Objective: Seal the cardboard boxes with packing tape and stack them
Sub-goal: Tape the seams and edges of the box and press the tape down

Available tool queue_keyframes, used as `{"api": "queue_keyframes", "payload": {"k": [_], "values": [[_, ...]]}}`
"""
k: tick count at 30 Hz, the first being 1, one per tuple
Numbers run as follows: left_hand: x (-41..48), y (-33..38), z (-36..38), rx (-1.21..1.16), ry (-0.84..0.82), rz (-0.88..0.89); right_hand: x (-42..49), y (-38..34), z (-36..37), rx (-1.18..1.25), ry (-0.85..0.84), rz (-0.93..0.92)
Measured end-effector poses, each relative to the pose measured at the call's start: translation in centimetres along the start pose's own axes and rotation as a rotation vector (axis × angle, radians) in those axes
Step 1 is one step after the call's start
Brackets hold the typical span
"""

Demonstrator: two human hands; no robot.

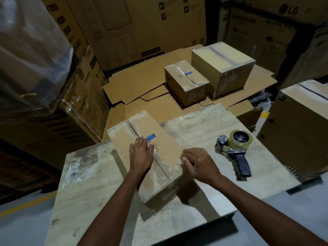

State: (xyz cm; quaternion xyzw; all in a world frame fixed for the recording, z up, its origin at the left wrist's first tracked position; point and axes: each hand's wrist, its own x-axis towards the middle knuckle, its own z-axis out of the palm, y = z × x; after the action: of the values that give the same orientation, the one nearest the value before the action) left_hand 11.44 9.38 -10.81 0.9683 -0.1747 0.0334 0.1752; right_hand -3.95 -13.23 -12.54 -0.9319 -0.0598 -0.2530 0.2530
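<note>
Two boxes are done, by the look of it. A small box (186, 82) and a bigger box (223, 66) stand side by side in the upper middle of the frame, on flat cardboard, each with a strip along its top seam. They touch or nearly touch, but neither is on top of the other, so the stacking is left to do.

The box (165, 144) in hand lies at the centre of the frame, set at an angle on the table (85, 174). Its flaps are down and meet along the middle seam. A shiny strip seems to cross the seam near the fingers, but the light is dim and I cannot tell whether the seam is taped along its whole length. The tape gun (234, 148) lies on the table, right of centre, apart from both hands, so no tape is being laid now.

The left hand (141, 153) lies flat on the box top, fingers straight and spread a little, pressing down by the seam. The right hand (198, 164) is at the box's right edge with fingers bent over it, gripping the edge as it seems.
</note>
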Motion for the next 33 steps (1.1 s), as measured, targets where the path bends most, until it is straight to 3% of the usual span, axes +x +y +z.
{"api": "queue_keyframes", "payload": {"k": [5, 8, 15, 17, 21, 26, 33], "values": [[-3.4, 5.8, 1.5, 0.024, -0.039, -0.087, -3.8, 7.6, -3.4, 0.157, 0.167, 0.687], [-5.2, 9.2, 2.0, 0.045, -0.03, -0.169, -6.5, 12.0, -5.8, 0.124, 0.148, 1.031], [-6.9, 14.9, 3.7, 0.092, -0.113, -0.284, -8.1, 16.9, -8.3, 0.547, 0.047, 1.564], [-7.4, 15.5, 4.3, 0.126, -0.121, -0.286, -8.1, 18.8, -7.3, 0.876, -0.005, 1.642], [-8.0, 15.3, 4.9, 0.158, -0.104, -0.268, -7.5, 19.0, -7.6, 1.38, 0.056, 1.658], [-8.8, 14.4, 4.8, 0.183, -0.039, -0.233, -7.3, 18.6, -8.1, 1.545, -0.059, 1.59], [-9.8, 10.3, 3.3, 0.253, -0.102, -0.064, -6.8, 19.1, -6.3, 1.83, 0.074, 1.547]]}}
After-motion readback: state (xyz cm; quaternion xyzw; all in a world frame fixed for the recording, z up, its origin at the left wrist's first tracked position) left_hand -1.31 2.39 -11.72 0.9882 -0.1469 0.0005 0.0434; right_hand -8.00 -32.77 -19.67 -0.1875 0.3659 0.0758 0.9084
